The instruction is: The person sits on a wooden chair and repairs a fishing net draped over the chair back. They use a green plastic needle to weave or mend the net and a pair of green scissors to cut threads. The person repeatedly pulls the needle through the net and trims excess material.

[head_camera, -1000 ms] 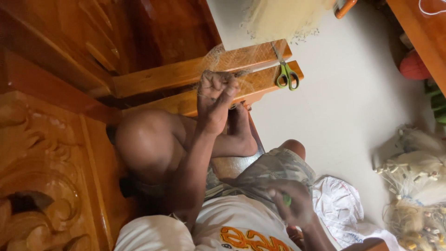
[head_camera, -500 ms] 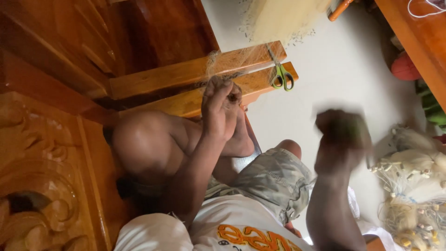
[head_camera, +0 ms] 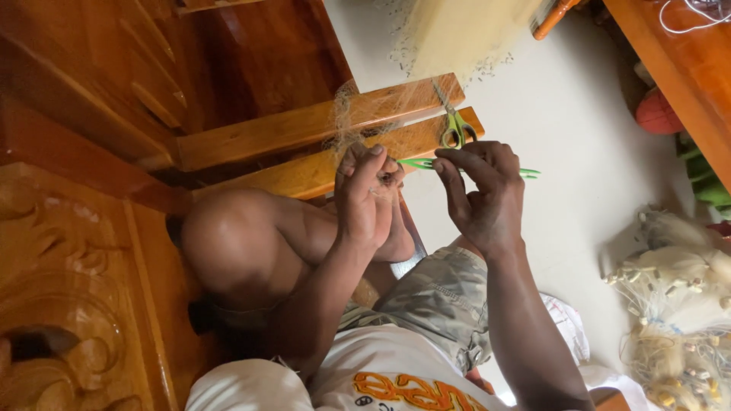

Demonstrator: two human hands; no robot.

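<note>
- We see the left hand (head_camera: 364,194) raised over a bent knee (head_camera: 228,247), fingers curled tight, pinching a bit of fine net (head_camera: 358,114) at the fingertips.
- The net runs up from that pinch, across the wooden rails (head_camera: 304,129), to a pale sheet of mesh at the top of the view.
- The right hand (head_camera: 483,190) sits just beside the left, fingers closed narrow round a thin green needle (head_camera: 415,163).
- The needle lies flat: one end reaches toward the left fingertips, the other pokes out past the right hand over the pale floor (head_camera: 579,137).
- We cannot tell whether the needle tip touches the net; it is too small to make out.
- Green-handled scissors (head_camera: 455,125) lie on the nearer rail, just above the right hand, touching neither hand.
- We are seated, in patterned shorts (head_camera: 442,297) and a white shirt with an orange print (head_camera: 396,380).
- A heap of pale netting with small floats (head_camera: 678,304) lies on the floor to the right, well apart from the hands.
- Carved wood (head_camera: 68,266) fills the left side.
</note>
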